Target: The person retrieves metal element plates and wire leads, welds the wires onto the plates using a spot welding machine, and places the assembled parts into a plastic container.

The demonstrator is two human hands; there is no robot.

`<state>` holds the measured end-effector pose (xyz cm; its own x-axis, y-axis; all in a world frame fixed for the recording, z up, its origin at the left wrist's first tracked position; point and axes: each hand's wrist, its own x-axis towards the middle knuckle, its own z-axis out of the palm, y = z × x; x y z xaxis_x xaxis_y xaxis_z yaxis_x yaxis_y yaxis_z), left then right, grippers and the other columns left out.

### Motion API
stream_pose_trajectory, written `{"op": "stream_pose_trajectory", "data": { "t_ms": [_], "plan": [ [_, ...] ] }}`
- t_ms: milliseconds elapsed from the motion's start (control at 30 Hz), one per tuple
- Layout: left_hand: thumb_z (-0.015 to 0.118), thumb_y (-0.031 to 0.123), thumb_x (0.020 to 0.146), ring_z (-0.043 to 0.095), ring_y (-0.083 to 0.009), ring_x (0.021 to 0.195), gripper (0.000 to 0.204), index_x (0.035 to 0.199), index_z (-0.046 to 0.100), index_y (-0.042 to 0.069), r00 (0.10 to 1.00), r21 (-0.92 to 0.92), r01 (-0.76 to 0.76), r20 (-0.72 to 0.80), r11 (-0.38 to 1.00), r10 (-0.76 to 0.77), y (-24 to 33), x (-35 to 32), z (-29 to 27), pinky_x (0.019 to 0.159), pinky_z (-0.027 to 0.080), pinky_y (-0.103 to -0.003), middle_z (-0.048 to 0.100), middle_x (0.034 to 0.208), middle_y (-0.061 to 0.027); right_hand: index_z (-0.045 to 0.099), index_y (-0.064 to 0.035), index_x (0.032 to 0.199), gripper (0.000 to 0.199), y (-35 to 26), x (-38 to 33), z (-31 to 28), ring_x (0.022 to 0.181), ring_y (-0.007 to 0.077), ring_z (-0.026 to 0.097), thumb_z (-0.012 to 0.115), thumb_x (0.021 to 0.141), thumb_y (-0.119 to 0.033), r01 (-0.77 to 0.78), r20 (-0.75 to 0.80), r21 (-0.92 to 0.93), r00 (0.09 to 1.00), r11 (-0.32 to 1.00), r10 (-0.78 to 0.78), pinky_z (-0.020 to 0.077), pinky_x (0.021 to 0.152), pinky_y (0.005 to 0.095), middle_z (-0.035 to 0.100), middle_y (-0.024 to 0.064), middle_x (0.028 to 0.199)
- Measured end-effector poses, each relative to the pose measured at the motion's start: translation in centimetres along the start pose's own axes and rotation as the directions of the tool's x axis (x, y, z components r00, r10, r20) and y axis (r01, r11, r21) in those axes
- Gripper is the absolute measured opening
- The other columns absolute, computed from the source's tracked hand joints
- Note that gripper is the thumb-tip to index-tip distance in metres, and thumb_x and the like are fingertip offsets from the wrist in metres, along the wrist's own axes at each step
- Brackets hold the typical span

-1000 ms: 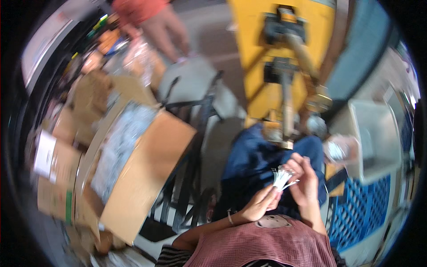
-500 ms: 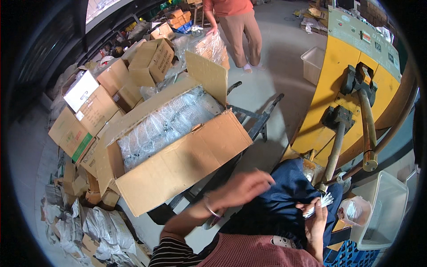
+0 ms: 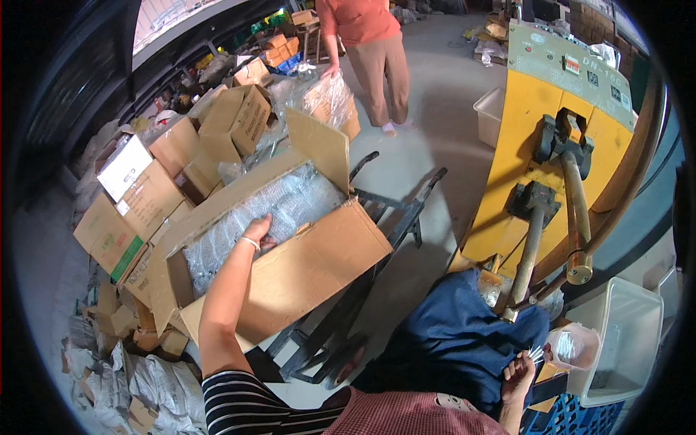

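Left grip [image 3: 259,232] at clear bubble wrap [image 3: 293,194] in one brown cardboard carton [image 3: 312,270], hold indeterminable; right grip [image 3: 518,371] holding one bundle of white strips [image 3: 537,354]

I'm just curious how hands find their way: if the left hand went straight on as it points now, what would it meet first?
Most likely the bubble wrap in the open box; the left hand may even be touching it, as depth is unclear.
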<state>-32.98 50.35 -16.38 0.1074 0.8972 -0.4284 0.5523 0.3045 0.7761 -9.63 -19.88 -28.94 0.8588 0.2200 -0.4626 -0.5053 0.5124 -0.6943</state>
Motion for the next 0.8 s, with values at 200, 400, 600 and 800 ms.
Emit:
{"op": "stream_pose_trajectory", "data": {
  "t_ms": [200,400,600,800],
  "plan": [
    [0.057,0.064,0.087,0.049,-0.0159,0.042,0.058,0.102,0.062,0.008,0.997,0.074,0.035,0.065,0.997,-0.039,-1.3,0.5,0.0,0.037,0.039,-0.029,0.055,0.064,-0.0034,0.055,-0.0066,0.089,0.021,-0.1,0.9,0.5,0.044,0.0056,0.029,0.062,0.09,-0.026,-0.04,0.033,0.013,0.999,0.999,0.04,0.0233,0.04,0.0227,0.031,-0.0066,0.056],
    [0.075,0.048,0.078,0.047,-0.0109,0.058,0.042,0.099,0.059,0.016,0.984,0.007,0.026,0.176,1.0,-0.026,0.5,-2.3,0.1,0.05,0.042,-0.027,0.052,0.075,0.0009,0.054,-0.0057,0.088,0.02,0.0,1.0,0.9,0.045,0.0048,0.027,0.059,0.093,-0.024,-0.004,0.091,0.037,0.996,0.999,0.0,0.0232,0.041,0.0222,0.029,-0.0068,0.056],
    [0.08,0.037,0.073,0.053,-0.0178,0.075,0.062,0.122,0.049,0.014,0.961,-0.187,0.006,0.273,0.982,0.046,1.0,-3.3,0.0,0.072,0.049,-0.04,0.052,0.091,-0.0036,0.053,-0.0054,0.089,0.02,0.4,1.6,1.5,0.045,0.0053,0.027,0.059,0.093,-0.024,-0.06,0.109,0.058,0.993,0.997,0.053,0.0234,0.04,0.0225,0.029,-0.0066,0.056],
    [0.072,0.043,0.083,0.065,-0.0269,0.096,0.059,0.121,0.055,0.002,0.968,-0.408,0.218,0.204,0.887,-0.144,2.0,-4.3,2.0,0.084,0.054,-0.04,0.066,0.107,-0.0128,0.053,-0.006,0.088,0.018,0.4,1.3,1.8,0.045,0.0057,0.028,0.059,0.093,-0.022,-0.072,0.124,0.057,0.99,0.996,0.065,0.0233,0.04,0.023,0.03,-0.0065,0.057]
  ]
}}
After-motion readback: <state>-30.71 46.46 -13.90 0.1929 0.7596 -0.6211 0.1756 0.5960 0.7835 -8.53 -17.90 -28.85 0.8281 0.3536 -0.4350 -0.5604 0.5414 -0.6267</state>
